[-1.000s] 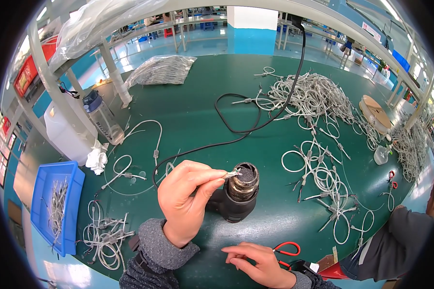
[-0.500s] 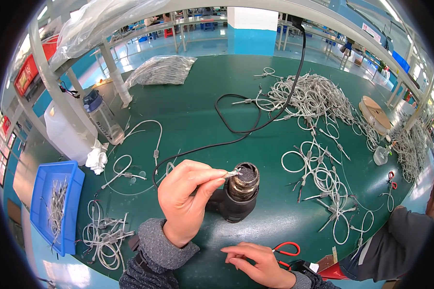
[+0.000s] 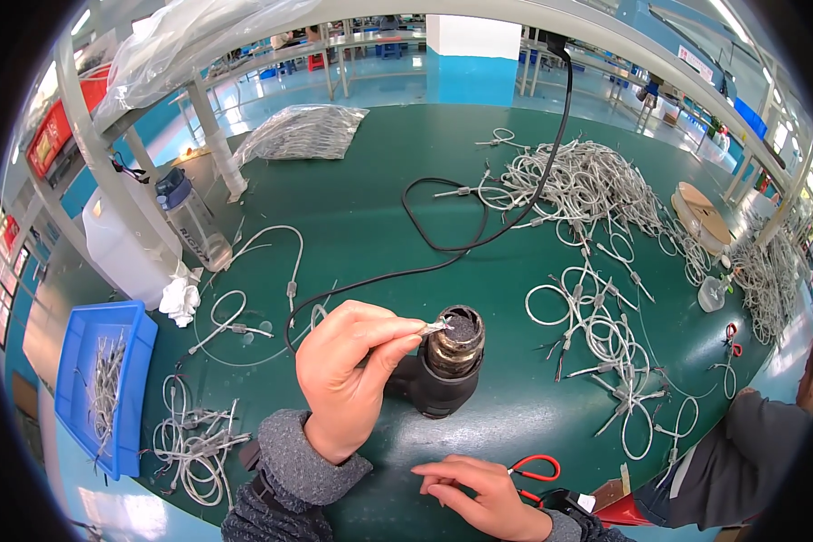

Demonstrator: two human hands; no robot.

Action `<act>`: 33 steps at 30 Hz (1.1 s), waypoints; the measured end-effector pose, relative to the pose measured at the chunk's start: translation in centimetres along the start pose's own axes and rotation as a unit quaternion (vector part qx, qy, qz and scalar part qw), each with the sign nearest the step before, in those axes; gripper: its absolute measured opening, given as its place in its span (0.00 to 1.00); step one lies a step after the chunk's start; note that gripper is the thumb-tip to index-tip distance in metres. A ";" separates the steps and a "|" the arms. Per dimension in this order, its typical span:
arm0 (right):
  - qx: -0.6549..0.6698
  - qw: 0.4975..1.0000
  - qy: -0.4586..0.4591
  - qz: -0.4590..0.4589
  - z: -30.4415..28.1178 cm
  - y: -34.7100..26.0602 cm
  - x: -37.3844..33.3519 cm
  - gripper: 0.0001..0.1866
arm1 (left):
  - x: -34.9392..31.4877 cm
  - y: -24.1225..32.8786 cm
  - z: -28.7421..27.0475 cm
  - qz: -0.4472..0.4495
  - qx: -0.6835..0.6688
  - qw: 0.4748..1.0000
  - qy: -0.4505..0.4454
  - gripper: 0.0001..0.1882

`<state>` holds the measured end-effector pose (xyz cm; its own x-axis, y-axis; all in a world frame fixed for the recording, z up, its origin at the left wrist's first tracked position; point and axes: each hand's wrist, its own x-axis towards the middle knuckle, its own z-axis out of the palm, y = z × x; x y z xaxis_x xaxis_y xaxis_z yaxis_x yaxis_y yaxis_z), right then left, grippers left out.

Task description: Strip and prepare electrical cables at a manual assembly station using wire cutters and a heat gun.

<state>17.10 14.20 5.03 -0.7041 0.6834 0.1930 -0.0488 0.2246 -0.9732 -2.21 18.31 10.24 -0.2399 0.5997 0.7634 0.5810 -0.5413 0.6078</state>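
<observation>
Here, in the head view, a small metal cable end (image 3: 439, 326) is pinched between thumb and forefinger of the left hand (image 3: 348, 375) and held at the mouth of a black heat gun (image 3: 447, 361) standing nozzle-up on the green worktop (image 3: 361, 208). The right hand (image 3: 474, 488) is laid flat, fingers loosely spread and empty, beside red-handled scissors (image 3: 535, 470). Grey cable loops (image 3: 596, 325) are scattered to the right.

a dark green worktable (image 3: 352, 181) fills the view, framed by grey metal posts (image 3: 99, 172). beyond it lies a glossy blue floor (image 3: 244, 90) and a white and blue pillar (image 3: 474, 50), brightly lit.
</observation>
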 end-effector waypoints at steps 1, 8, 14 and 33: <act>0.006 1.000 0.020 -0.018 0.2 -0.3 0.1 0.14 | 0.0 -0.1 0.0 0.002 0.000 1.000 0.000 0.08; 0.008 0.999 0.036 -0.032 0.2 -0.6 0.1 0.12 | -0.1 0.0 0.0 -0.013 -0.003 1.000 0.004 0.06; -0.009 1.000 -0.007 0.021 -0.2 -0.1 0.1 0.15 | -0.1 0.3 -0.1 -0.060 -0.010 0.998 -0.007 0.05; -0.001 0.999 0.041 -0.031 0.3 -0.5 0.1 0.12 | -0.3 0.4 0.0 -0.019 0.028 0.999 0.016 0.05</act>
<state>16.84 13.97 5.50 -0.6393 0.7225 0.2633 -0.0901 0.2696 -0.9587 -1.94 17.89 10.30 -0.2865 0.5997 0.7472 0.6135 -0.4842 0.6239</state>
